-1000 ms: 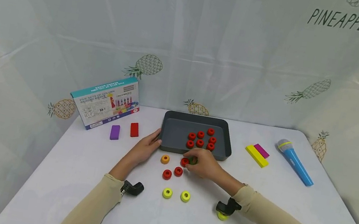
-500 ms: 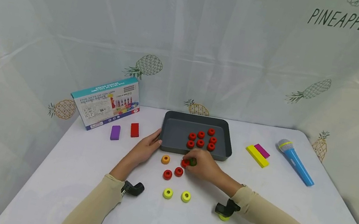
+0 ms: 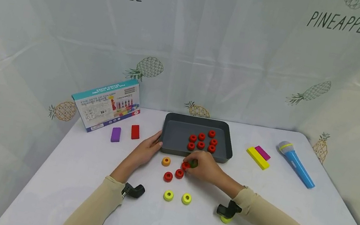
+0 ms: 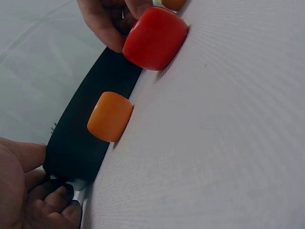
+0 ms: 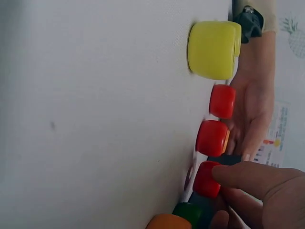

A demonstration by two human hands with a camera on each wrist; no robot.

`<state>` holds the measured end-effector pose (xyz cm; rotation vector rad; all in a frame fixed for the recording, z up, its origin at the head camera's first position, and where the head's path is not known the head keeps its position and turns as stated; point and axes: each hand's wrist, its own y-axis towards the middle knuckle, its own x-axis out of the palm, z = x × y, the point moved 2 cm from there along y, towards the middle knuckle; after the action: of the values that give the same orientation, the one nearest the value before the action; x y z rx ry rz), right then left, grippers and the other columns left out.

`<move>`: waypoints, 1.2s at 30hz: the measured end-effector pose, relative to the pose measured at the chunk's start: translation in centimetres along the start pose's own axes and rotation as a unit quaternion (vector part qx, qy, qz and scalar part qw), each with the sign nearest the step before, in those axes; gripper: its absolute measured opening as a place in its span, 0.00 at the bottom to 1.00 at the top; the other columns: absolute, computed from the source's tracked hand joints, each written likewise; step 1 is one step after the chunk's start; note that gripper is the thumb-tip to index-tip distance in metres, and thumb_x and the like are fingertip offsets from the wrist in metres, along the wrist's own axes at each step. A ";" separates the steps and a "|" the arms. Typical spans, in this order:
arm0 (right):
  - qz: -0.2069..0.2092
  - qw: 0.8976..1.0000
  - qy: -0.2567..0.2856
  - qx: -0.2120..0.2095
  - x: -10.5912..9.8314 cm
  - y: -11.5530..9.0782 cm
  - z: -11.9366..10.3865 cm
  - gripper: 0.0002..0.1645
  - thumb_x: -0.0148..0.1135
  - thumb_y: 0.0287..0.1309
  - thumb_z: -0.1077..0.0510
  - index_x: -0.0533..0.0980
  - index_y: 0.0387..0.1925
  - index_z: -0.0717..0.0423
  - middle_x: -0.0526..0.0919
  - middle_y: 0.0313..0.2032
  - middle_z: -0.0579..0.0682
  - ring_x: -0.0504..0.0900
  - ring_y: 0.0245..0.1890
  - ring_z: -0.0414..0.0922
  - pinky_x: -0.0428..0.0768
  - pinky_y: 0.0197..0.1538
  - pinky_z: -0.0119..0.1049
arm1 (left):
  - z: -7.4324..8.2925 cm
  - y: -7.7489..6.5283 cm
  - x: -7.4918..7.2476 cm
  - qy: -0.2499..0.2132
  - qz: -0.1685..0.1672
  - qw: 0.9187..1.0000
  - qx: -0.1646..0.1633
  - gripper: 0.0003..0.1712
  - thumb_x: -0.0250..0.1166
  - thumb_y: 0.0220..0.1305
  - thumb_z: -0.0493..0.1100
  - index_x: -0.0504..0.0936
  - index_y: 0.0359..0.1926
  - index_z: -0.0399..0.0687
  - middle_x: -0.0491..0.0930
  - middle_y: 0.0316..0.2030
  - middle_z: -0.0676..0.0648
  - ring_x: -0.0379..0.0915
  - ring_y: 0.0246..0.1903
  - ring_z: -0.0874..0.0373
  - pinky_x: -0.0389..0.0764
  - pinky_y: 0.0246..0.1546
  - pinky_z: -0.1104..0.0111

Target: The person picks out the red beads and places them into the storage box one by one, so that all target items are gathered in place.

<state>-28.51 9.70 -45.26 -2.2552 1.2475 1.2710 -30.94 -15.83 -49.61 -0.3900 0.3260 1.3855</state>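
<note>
My right hand (image 3: 204, 167) pinches a red bead (image 5: 206, 179) between thumb and fingers, just in front of the grey tray (image 3: 173, 152). A green bead (image 5: 188, 213) sits close by, partly covered by that hand in the head view. My left hand (image 3: 145, 150) holds the tray's left side, its thumb against the near corner and its other fingers curled in the left wrist view. An orange bead (image 4: 110, 117) stands between the hands. Nearer me lie two more red beads (image 3: 179, 174). Several red beads (image 3: 200, 145) are inside the tray at the right.
Two yellow beads (image 3: 168, 195) lie in front; another yellow bead (image 3: 225, 220) is under the right wrist camera. A printed box (image 3: 107, 105), purple block (image 3: 116, 134) and red block (image 3: 135, 132) are left. Right are a yellow block (image 3: 258, 158), magenta block (image 3: 262, 153) and blue microphone (image 3: 296, 164).
</note>
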 end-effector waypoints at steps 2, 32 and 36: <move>-0.005 1.000 0.004 0.006 -0.1 0.0 -0.1 0.14 0.76 0.49 0.65 0.88 0.41 0.55 0.89 0.40 0.46 0.80 0.37 0.42 0.78 0.35 0.27 | -0.1 0.0 0.0 0.002 -0.001 1.000 -0.001 0.35 0.54 0.77 0.55 0.53 0.80 0.68 0.56 0.78 0.57 0.47 0.79 0.56 0.55 0.78 0.52; -0.004 1.000 0.013 -0.026 -2.3 1.7 -1.8 0.15 0.75 0.51 0.65 0.88 0.43 0.55 0.88 0.42 0.48 0.80 0.37 0.44 0.81 0.39 0.30 | 0.0 -0.2 0.1 -0.015 -0.002 1.000 -0.001 0.35 0.54 0.77 0.54 0.54 0.80 0.66 0.56 0.79 0.55 0.48 0.79 0.54 0.56 0.77 0.51; 0.000 0.999 0.016 -0.029 -2.4 2.3 -1.8 0.15 0.75 0.51 0.64 0.88 0.43 0.54 0.88 0.42 0.48 0.81 0.38 0.46 0.82 0.41 0.30 | -0.1 -0.1 0.0 -0.014 -0.001 1.000 -0.002 0.35 0.55 0.77 0.56 0.54 0.79 0.68 0.56 0.78 0.56 0.48 0.80 0.55 0.56 0.77 0.51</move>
<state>-29.88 8.60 -41.90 -2.3243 1.2374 1.2925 -30.80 -15.88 -49.75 -0.3740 0.3005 1.3890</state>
